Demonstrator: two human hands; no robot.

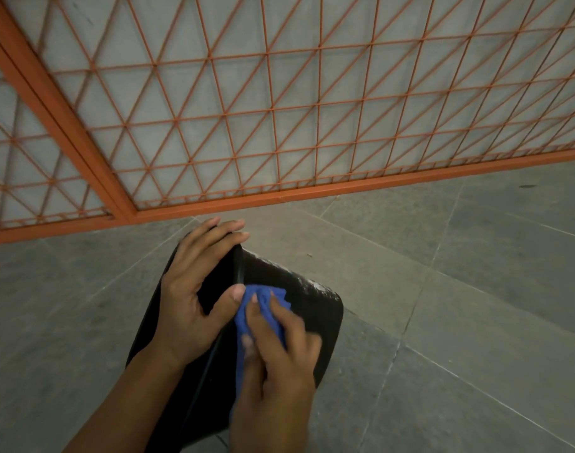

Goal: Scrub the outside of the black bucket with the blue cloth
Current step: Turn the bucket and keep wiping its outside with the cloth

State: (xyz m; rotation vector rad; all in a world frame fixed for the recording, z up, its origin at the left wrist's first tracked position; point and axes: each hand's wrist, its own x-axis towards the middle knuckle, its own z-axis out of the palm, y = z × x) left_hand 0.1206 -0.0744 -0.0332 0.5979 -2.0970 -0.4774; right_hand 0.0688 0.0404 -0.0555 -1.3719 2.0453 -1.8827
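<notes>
On grey floor, one black bucket (312, 308) — left hand (194, 289) grasping rim, right hand (279, 348) clutching one blue cloth (263, 299).

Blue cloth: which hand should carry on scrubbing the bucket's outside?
Right. The right hand already grips the blue cloth against the black bucket; the left hand is busy gripping and steadying its rim.
</notes>
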